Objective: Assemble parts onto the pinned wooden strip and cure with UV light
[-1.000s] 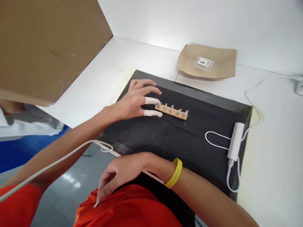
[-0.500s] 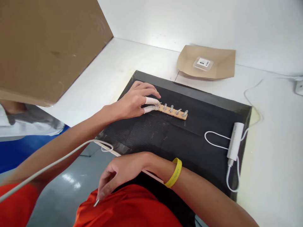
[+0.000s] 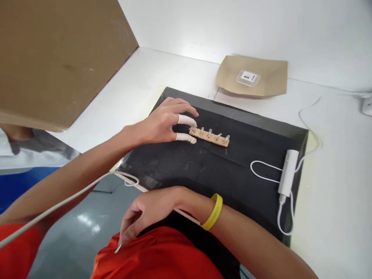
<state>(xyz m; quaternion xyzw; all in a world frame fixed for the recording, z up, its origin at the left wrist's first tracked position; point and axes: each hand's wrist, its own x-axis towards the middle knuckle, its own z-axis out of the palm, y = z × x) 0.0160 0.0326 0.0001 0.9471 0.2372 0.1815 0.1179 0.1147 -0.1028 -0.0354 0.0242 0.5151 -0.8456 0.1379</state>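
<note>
A narrow tan strip (image 3: 211,138) lies on the black mat (image 3: 232,166), with several greyish, clear-looking tube-like pieces standing or leaning along it. My left hand (image 3: 162,122) is at the strip's left end, thumb and one finger in white finger covers and spread apart. That covered finger is close to or touching the leftmost piece; I cannot tell which. The thumb is off the strip, on its near side. Low over my lap, my right hand (image 3: 148,213) pinches a thin, pale, stick-like thing (image 3: 117,248); only its tip shows. A yellow wristband (image 3: 213,213) circles that wrist.
A brown paper tray (image 3: 270,77) holding a clear labelled box (image 3: 248,78) stands at the back. On the mat's right lies a white cylindrical device (image 3: 288,172) with cables. A large cardboard panel (image 3: 66,58) rises at left. A white cable (image 3: 72,199) crosses my left arm.
My left thumb and covered finger have parted, uncovering the strip's left end and the leftmost piece. My right hand stays where it was.
</note>
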